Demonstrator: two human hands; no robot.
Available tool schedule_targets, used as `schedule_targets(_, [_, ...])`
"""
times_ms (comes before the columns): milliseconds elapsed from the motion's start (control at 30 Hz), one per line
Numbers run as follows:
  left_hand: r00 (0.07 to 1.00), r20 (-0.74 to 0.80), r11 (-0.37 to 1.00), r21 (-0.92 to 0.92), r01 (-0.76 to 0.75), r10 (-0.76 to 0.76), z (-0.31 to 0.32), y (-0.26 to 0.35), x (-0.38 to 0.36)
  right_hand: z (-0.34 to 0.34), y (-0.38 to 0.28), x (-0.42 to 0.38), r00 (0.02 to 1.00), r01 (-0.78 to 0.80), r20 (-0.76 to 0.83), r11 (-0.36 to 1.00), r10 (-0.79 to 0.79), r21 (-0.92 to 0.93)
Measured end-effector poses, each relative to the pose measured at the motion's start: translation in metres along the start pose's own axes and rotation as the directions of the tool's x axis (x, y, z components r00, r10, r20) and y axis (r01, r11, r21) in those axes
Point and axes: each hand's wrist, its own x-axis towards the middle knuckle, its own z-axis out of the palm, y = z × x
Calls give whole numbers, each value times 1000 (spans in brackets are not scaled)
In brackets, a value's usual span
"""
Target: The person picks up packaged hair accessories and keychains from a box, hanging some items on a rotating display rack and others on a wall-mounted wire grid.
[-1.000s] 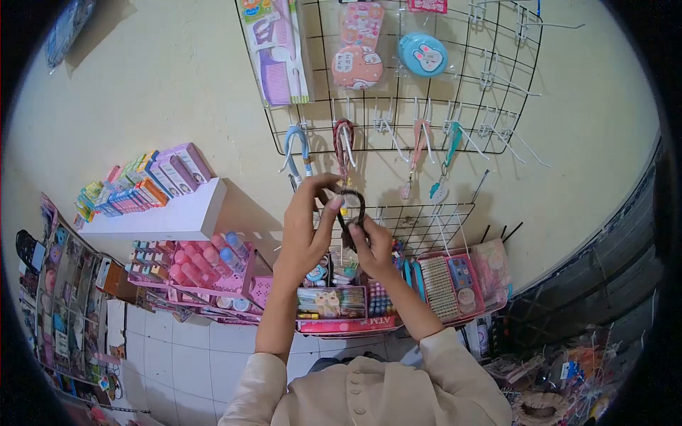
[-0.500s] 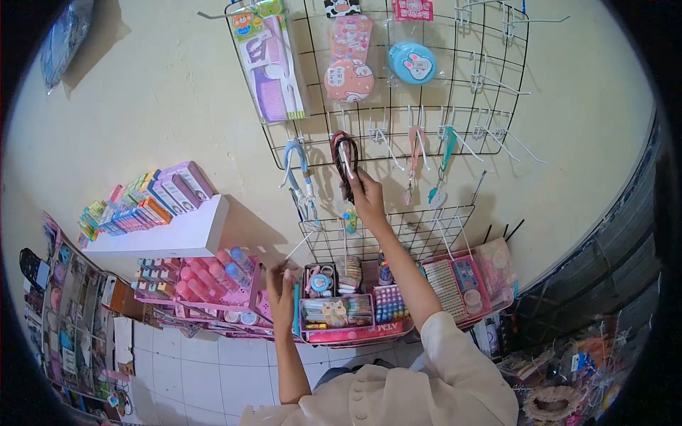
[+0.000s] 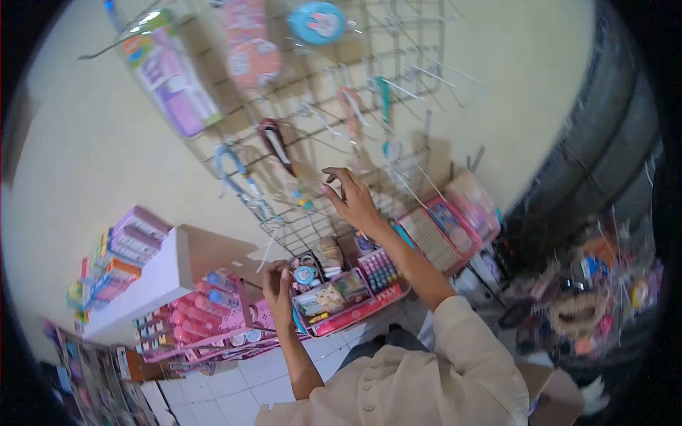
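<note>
My right hand [image 3: 355, 202] is raised in front of the wire grid [image 3: 291, 106], its fingers apart and holding nothing. Just left of it, a dark brown and red looped strap [image 3: 273, 142] hangs on a hook. A light blue strap [image 3: 229, 167] hangs further left; a pink strap [image 3: 349, 106] and a teal strap [image 3: 384, 99] hang to the right. Lower down, my left hand [image 3: 278, 291] is empty, thumb and fingers apart, beside a box of small goods [image 3: 334, 302]. Some blur softens the grid.
A white shelf [image 3: 167, 273] with small boxes juts out at left, above pink bottles [image 3: 195, 316]. Packaged combs [image 3: 170, 82] and a round blue case [image 3: 317, 23] hang above. Several bagged goods [image 3: 582, 305] are at right, below a dark rolled shutter [image 3: 568, 142].
My right hand has let go of the dark strap and drawn away from it, fingers spreading. The strap stays on its hook. The view has turned right and tilted.
</note>
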Motion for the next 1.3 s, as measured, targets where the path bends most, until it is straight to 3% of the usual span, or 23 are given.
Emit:
schedule_targets(33, [993, 116, 999, -3, 31, -31, 4, -4, 4, -17, 5, -11, 998, 46, 54, 997, -43, -67])
schedule_targets(100, [980, 196, 999, 32, 26, -31, 13, -13, 11, -56, 12, -35, 999, 33, 28, 981, -28, -189])
schedule_targets(167, [969, 244, 998, -18, 53, -47, 26, -18, 16, -102, 13, -60, 968, -25, 232, 952, 100, -305])
schedule_targets(200, [956, 290, 997, -49, 53, -37, 34, -24, 18, -123, 7, -72, 971, -64, 197, 939, 137, -337])
schedule_targets(267, [913, 400, 995, -22, 100, -83, 57, -25, 15, -167, -15, -98, 862, -95, 388, 856, 326, -509])
schedule_targets(300, [882, 460, 994, 9, 113, -104, 74, -24, 12, -187, -28, -110, 868, -146, 330, 825, 371, -545])
schedule_targets(367, [789, 612, 990, -70, 126, -57, 116, -26, 1, -223, -55, -136, 744, -300, 358, 761, 564, -574])
schedule_targets(400, [739, 673, 991, -72, 110, -33, 137, -28, -7, -242, -67, -153, 833, -218, 270, 735, 483, -643])
schedule_targets(500, [524, 850, 979, -141, 144, 45, 194, -19, -53, -301, -140, -191, 821, -370, -7, 522, 571, -768])
schedule_targets(567, [335, 937, 971, -160, 176, 93, 226, -12, -87, -335, -190, -228, 843, -445, -151, 514, 516, -734])
schedule_targets(633, [206, 970, 954, -180, 239, 131, 251, -4, -131, -356, -238, -275, 747, -608, -348, 370, 567, -703])
schedule_targets(700, [19, 1000, 957, -8, 290, 3, 268, 8, -172, -369, -271, -326, 817, -562, -460, 306, 348, -768])
schedule_targets(733, [-25, 984, 963, -166, 213, 175, 279, 9, -196, -361, -303, -331, 573, -804, -645, 195, 505, -561])
schedule_targets(833, [-208, 952, 942, -156, 297, 223, 297, 41, -264, -363, -329, -418, 501, -855, -759, 101, 417, -509])
schedule_targets(867, [-280, 918, 937, -196, 289, 279, 304, 49, -286, -364, -336, -446, 387, -911, -801, 54, 458, -410])
schedule_targets(900, [-317, 903, 935, -195, 296, 289, 312, 57, -308, -362, -340, -476, 357, -923, -824, 34, 440, -382])
schedule_targets(967, [-502, 775, 922, -293, 251, 383, 329, 74, -354, -358, -345, -534, 302, -948, -888, 8, 348, -319])
schedule_targets(1033, [-656, 662, 922, -357, 147, 361, 344, 97, -401, -350, -344, -574, 267, -961, -909, 13, 319, -278])
schedule_targets(1100, [-852, 440, 814, -580, -28, 285, 375, 90, -454, -343, -338, -606, 71, -997, -922, -7, 381, -79])
schedule_targets(1167, [-952, 266, 738, -671, -72, 149, 396, 81, -507, -337, -318, -640, 18, -999, -917, 42, 399, -2])
schedule_targets(1233, [-968, 232, 572, -783, -244, -94, 415, 48, -563, -332, -286, -674, 5, -999, -913, 42, 408, 14])
schedule_targets(1267, [-966, 242, 580, -775, -251, -95, 415, 35, -579, -331, -274, -681, -48, -994, -891, 65, 451, 86])
schedule_targets(1300, [-913, 245, 460, -802, -380, -327, 414, 26, -592, -328, -257, -695, 1, -1000, -917, -1, 398, -1])
